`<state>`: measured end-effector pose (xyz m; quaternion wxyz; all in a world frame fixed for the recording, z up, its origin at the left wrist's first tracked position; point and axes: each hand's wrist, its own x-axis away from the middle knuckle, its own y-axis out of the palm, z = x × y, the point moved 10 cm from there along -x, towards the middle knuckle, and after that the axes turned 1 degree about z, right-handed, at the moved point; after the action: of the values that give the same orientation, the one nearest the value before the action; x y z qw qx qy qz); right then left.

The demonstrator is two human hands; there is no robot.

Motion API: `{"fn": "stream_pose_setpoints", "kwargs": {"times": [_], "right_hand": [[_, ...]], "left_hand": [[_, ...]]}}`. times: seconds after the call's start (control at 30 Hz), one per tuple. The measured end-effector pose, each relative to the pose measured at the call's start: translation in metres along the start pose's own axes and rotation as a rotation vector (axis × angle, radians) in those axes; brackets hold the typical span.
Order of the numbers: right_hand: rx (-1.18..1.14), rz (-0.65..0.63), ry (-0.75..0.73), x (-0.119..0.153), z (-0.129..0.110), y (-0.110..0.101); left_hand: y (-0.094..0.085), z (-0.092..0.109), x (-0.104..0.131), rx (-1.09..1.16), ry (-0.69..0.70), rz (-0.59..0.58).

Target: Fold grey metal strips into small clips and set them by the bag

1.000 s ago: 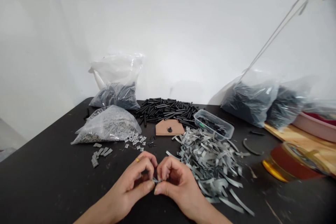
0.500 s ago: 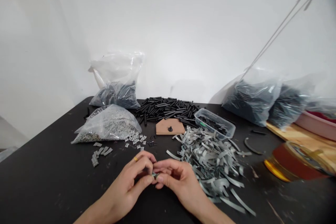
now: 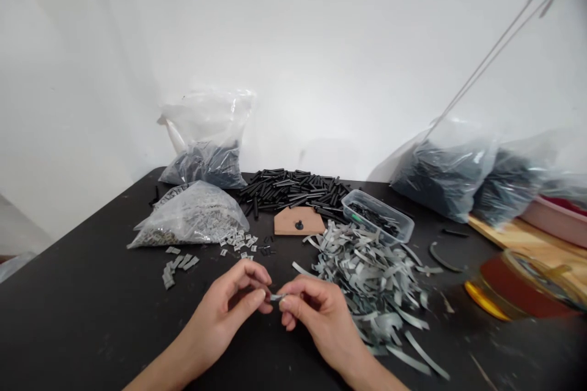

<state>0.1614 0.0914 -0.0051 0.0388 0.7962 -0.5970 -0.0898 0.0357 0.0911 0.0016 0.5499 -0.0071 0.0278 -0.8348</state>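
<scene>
My left hand [image 3: 222,311] and my right hand [image 3: 318,311] meet over the black table, each pinching one end of a short grey strip [image 3: 276,297]. Only its middle shows between the fingertips; the ends are covered. To the right of my right hand spreads a heap of curved grey strips [image 3: 367,269]. Beyond my left hand lie small grey folded pieces [image 3: 180,263] and light rectangular buckle-like pieces [image 3: 238,240]. Tiny black bits [image 3: 267,247] are scattered beside them. A wooden block [image 3: 288,223] with a black knob stands straight ahead.
Black tubes [image 3: 293,186] are piled at the back. A clear tub [image 3: 403,229] holds small black parts. Plastic bags [image 3: 206,162] stand at the left and right [image 3: 444,177]. An amber glass vessel [image 3: 523,287] sits at the right, near a wooden board [image 3: 495,235] and a pink basin [image 3: 554,220].
My hands have drawn slightly apart, so more of the grey strip shows between them. My right hand's fingers have curled in closer. The view has shifted a little.
</scene>
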Motion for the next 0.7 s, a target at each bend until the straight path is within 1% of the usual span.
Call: {"fn": "stream_pose_setpoints", "kwargs": {"times": [0.13, 0.23, 0.3, 0.37, 0.4, 0.43, 0.47, 0.53, 0.57, 0.63, 0.67, 0.7], "right_hand": [[0.001, 0.019, -0.002, 0.001, 0.0, -0.001], [-0.015, 0.013, 0.01, 0.001, 0.008, 0.002], [-0.027, 0.0, 0.047, 0.001, 0.015, 0.003], [0.034, -0.042, 0.078, -0.001, 0.02, 0.002], [0.127, -0.055, 0.057, -0.002, 0.017, -0.001], [0.264, -0.056, 0.007, -0.004, 0.011, -0.006], [0.445, -0.026, -0.079, -0.006, 0.001, -0.013], [0.825, 0.071, -0.239, -0.007, -0.018, -0.028], [1.004, 0.11, -0.281, -0.008, -0.023, -0.032], [1.293, 0.122, -0.307, -0.01, -0.023, -0.035], [1.399, 0.105, -0.31, -0.012, -0.02, -0.033], [1.484, 0.08, -0.315, -0.013, -0.017, -0.03]], "left_hand": [[0.001, -0.005, 0.001, 0.023, -0.055, -0.004], [0.008, -0.009, 0.003, -0.009, -0.102, -0.018], [0.012, -0.009, 0.002, -0.049, -0.118, -0.028], [0.009, -0.008, 0.001, -0.133, -0.12, -0.029], [0.003, -0.006, 0.0, -0.202, -0.118, -0.021], [-0.007, -0.004, -0.002, -0.294, -0.111, -0.001], [-0.021, -0.001, -0.003, -0.404, -0.098, 0.023], [-0.057, 0.013, -0.003, -0.719, -0.026, 0.138], [-0.075, 0.019, -0.002, -0.877, -0.005, 0.199], [-0.107, 0.022, 0.002, -1.128, -0.059, 0.295], [-0.115, 0.025, 0.003, -1.226, -0.045, 0.336], [-0.119, 0.028, 0.003, -1.299, -0.016, 0.373]]}}
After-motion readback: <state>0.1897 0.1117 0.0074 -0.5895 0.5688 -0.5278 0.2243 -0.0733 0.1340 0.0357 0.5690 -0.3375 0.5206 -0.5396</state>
